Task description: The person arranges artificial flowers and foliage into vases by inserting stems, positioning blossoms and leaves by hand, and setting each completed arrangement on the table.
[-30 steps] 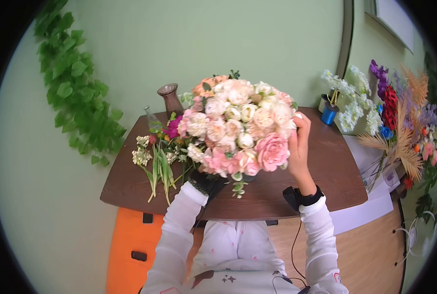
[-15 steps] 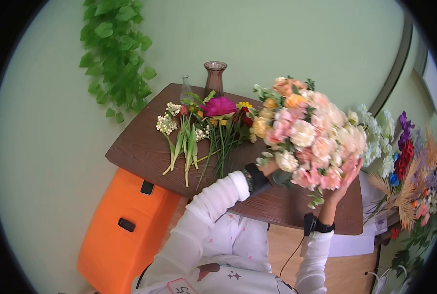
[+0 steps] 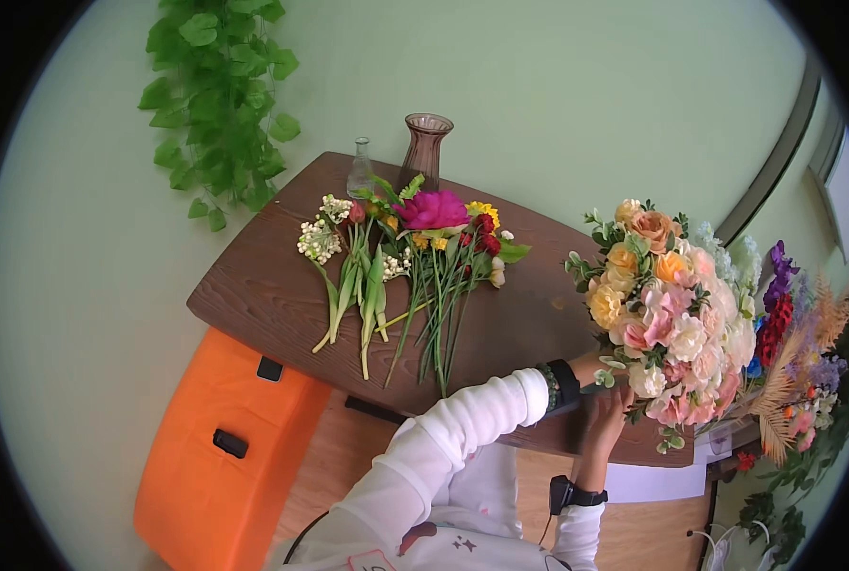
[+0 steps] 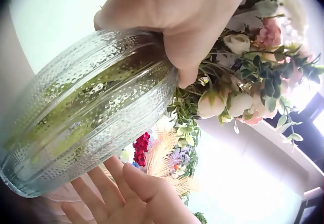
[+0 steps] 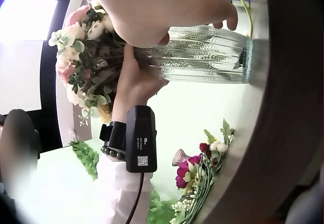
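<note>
A large bouquet (image 3: 676,328) of pink, cream and peach flowers stands at the table's right end in a clear ribbed glass vase (image 4: 86,107). Green stems show through the glass. My left hand (image 4: 174,16) grips the vase around its neck, just under the blooms. Beside the lower part of the vase is my right hand (image 4: 134,198), its fingers spread and fairly straight. In the right wrist view the vase base is right at the tabletop. From the head camera the blooms hide most of the vase.
Loose stems with a magenta flower (image 3: 434,211), tulips and white berries lie on the brown table (image 3: 253,266). Behind them stand a mauve glass vase (image 3: 426,152) and a small clear bottle (image 3: 361,171). An orange seat (image 3: 196,447) is at lower left; dried flowers (image 3: 776,419) stand right.
The bouquet in its vase has moved from the table's middle to its right end. My right hand has come off the blooms and down beside the vase. The head view has turned.
</note>
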A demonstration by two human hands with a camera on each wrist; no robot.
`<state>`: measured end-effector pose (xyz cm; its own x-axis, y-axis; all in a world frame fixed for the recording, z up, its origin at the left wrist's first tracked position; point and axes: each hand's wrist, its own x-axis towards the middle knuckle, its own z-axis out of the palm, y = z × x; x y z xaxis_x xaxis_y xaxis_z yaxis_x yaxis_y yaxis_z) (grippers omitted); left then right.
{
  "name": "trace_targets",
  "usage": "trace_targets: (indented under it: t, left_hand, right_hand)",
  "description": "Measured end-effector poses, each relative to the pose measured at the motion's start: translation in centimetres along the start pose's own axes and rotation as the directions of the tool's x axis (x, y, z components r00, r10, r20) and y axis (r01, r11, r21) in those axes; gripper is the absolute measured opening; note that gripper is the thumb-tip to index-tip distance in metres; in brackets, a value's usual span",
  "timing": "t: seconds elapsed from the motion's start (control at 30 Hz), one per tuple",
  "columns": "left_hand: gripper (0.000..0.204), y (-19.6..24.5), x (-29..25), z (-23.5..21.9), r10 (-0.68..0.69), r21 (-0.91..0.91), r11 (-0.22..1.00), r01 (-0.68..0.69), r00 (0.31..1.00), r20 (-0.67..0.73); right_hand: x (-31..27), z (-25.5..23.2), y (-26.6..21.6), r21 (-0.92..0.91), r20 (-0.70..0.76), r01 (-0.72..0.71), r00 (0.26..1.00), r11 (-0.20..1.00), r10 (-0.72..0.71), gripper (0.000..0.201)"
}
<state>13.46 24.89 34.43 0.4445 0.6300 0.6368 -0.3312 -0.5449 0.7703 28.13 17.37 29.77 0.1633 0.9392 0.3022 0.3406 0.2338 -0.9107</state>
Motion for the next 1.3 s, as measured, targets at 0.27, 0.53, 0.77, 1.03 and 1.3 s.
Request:
trace_targets:
  t: [0.27,0.53,0.77,1.03,1.3]
  left_hand:
    - [0.034,-1.0,0.4,0.4,-0.146,-0.04,0.988,0.152,0.982,0.124]
    - [0.034,-1.7,-0.4,-0.4,-0.021,-0.015,1.0,0.022,0.999,0.044]
    - [0.036,4.9,-0.7,-2.9,-0.158,0.109,0.983,0.148,0.983,0.093]
    - [0.06,7.2,-1.4,-10.5,-0.617,0.963,0.131,0.237,0.779,-0.108]
    - [0.056,9.1,-6.8,-18.2,-0.721,0.904,-0.196,0.381,0.569,-0.396]
  right_hand:
    - [-1.8,0.9,-0.9,0.194,-0.045,-0.077,0.995,0.978,0.087,0.051]
    - [-2.7,2.2,-1.8,0.145,-0.068,-0.034,0.997,0.989,0.044,0.052]
    - [-2.7,2.2,-2.2,0.144,-0.099,-0.085,0.99,0.986,0.1,0.051]
    - [-2.9,2.7,-0.6,0.231,-0.232,0.058,0.973,0.971,-0.003,0.028]
    - [-3.2,1.8,1.1,0.228,-0.164,0.013,0.986,0.973,0.025,0.026]
